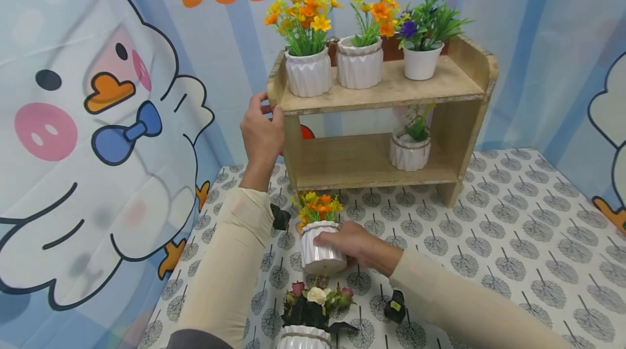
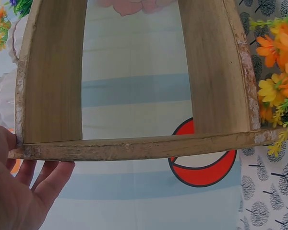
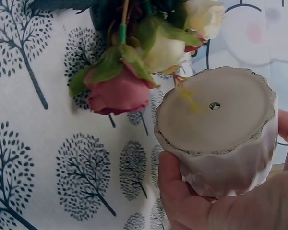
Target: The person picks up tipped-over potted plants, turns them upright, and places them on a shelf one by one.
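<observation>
My right hand [image 1: 359, 243] grips a white ribbed flower pot [image 1: 320, 254] with orange and yellow flowers, tilted and held off the table in front of the shelf. The right wrist view shows its underside with a small hole, the thumb and fingers around its wall. My left hand [image 1: 264, 129] holds the upper left corner of a two-tier wooden shelf [image 1: 374, 183], thumb near the front edge and fingers against the side board. Below the held pot stands another white pot [image 1: 304, 338] with pink and white roses.
On the top board stand two white pots with orange flowers [image 1: 308, 72] [image 1: 360, 63] and a smaller pot with a purple-flowered plant [image 1: 423, 61]. A green-leaved pot [image 1: 409, 150] sits on the lower board. Small black objects [image 1: 395, 305] [image 1: 280, 217] lie on the tree-patterned cloth [image 1: 528, 240].
</observation>
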The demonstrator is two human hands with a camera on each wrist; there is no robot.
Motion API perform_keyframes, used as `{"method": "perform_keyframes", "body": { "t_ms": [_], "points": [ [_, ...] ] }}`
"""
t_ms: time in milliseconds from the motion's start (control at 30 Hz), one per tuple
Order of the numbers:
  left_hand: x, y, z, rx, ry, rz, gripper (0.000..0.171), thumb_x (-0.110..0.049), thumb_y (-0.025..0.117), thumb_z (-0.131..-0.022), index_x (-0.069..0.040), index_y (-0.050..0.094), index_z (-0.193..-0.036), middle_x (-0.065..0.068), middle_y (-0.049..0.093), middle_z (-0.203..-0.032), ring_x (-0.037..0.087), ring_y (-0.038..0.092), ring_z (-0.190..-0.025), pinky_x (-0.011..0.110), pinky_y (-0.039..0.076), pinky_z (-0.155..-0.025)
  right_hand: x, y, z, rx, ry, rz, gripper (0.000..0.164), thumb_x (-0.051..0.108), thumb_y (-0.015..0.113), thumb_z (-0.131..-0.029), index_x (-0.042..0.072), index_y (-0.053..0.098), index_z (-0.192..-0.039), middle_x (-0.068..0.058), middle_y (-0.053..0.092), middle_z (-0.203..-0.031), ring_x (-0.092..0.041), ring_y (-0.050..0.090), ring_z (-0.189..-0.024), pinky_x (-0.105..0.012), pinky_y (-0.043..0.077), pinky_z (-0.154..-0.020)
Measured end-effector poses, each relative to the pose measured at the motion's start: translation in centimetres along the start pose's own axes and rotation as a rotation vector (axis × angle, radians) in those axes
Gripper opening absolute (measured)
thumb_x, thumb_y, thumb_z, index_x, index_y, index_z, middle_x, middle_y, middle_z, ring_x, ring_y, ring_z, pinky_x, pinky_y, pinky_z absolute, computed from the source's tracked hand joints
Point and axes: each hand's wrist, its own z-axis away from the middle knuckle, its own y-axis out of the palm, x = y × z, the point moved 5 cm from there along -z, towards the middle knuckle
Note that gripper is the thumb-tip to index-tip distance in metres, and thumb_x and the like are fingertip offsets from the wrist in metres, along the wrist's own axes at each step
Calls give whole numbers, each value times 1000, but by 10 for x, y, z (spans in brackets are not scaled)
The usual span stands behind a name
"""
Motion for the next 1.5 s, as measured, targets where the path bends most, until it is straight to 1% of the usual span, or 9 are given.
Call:
{"method": "perform_keyframes", "body": {
  "t_ms": [233,367,533,633,833,1033,1200,1300,1500],
  "points": [
    [1,0,1,2,6,-6,40,-26,56,-101,-14,58,-139,12,73,-119,30,70,-92,44,57,-76,12,-7,7,26,-44,-23,47,33,79,-79,-1,64,-108,-16,71,-92,-27,70,-76,-46,62,-70],
    [0,0,1,4,6,-8,40,-27,56,-102,-14,57,-140,12,72,-119,29,70,-91,44,58,-76,20,-14,9,13,-57,-21,45,32,78,-80,1,64,-109,-12,71,-92,-22,68,-74,-39,61,-65],
    [0,0,1,5,-1,-6,41,-27,56,-102,-14,57,-140,12,72,-119,29,70,-91,43,57,-76,30,-23,9,-34,-81,28,42,31,79,-79,2,61,-104,-8,66,-82,-16,59,-62,-26,48,-49],
    [0,0,1,4,-2,-5,41,-27,56,-102,-14,57,-140,12,72,-119,29,69,-93,43,57,-77,36,-29,11,-67,-97,81,47,32,81,-79,2,59,-107,-9,63,-84,-16,55,-62,-26,43,-47],
    [1,-1,0,3,-3,-5,41,-27,56,-102,-14,57,-140,12,72,-120,30,70,-95,44,58,-78,42,-38,15,-112,-104,109,66,31,81,-79,-3,51,-127,-16,63,-102,-21,61,-74,-28,52,-54],
    [0,-1,0,-1,-5,-14,41,-26,57,-101,-14,57,-140,12,72,-120,31,70,-97,45,58,-81,51,-45,17,-157,-131,105,73,29,82,-79,-3,47,-134,-19,62,-112,-22,63,-82,-30,56,-64],
    [1,-1,-1,-4,-8,-13,41,-26,57,-101,-14,57,-139,12,72,-119,31,70,-97,45,58,-83,60,-51,17,-161,-211,61,74,20,83,-78,-4,47,-137,-22,63,-117,-28,67,-92,-32,61,-72],
    [1,-1,-1,-6,-8,-17,41,-26,57,-101,-14,57,-140,12,72,-119,31,69,-96,44,57,-82,65,-55,17,-181,-256,68,80,19,85,-77,-4,44,-142,-22,61,-120,-30,66,-97,-34,62,-77],
    [0,-1,0,-7,4,-13,40,-26,57,-101,-13,58,-139,13,72,-119,31,70,-94,44,58,-79,71,-67,15,-283,-334,168,85,26,87,-75,-2,43,-142,-19,60,-121,-32,64,-100,-35,60,-81]
  ]
}}
